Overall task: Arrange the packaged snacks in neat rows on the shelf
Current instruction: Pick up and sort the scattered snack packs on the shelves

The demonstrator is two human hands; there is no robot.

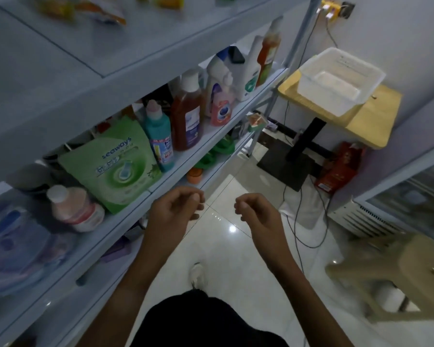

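Blurred yellow and orange packaged snacks (103, 13) lie on the top white shelf (60, 58) at the upper left. My left hand (176, 209) hovers in front of the middle shelf's edge, fingers loosely curled, holding nothing. My right hand (256, 214) floats beside it over the floor, fingers curled in the same way and empty. Both hands are well below the snacks.
The middle shelf (211, 144) holds bottles of cleaners, a green Seaways pouch (115, 161) and a pink bottle lying down. At right stand a small yellow table (376, 121) with a clear plastic tub (341, 78), a red box, cables, and a beige stool (411, 271). Glossy white tiled floor below.
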